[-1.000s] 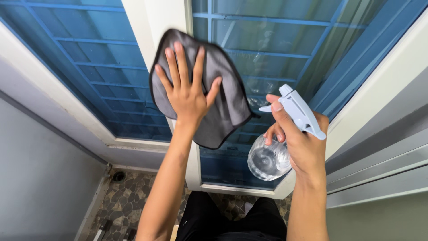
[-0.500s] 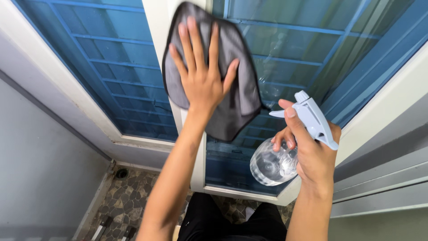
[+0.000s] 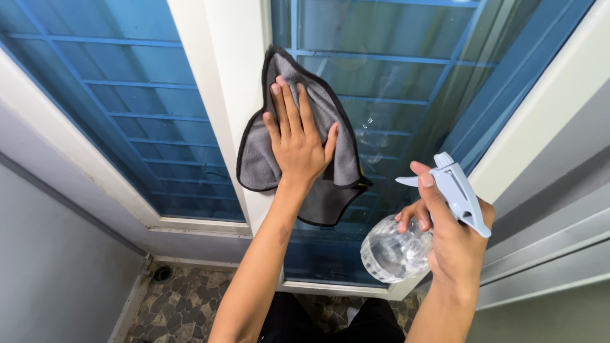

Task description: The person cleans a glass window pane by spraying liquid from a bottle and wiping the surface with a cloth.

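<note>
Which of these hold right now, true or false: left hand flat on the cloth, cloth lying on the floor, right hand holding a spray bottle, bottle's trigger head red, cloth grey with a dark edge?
1. The left hand lies flat on the cloth. True.
2. The cloth is on the floor. False: it is pressed against the glass door, overlapping its white frame.
3. The right hand holds the spray bottle. True.
4. The bottle's trigger head is red. False: it is pale blue-grey, on a clear body.
5. The cloth is grey with a dark edge. True.
</note>
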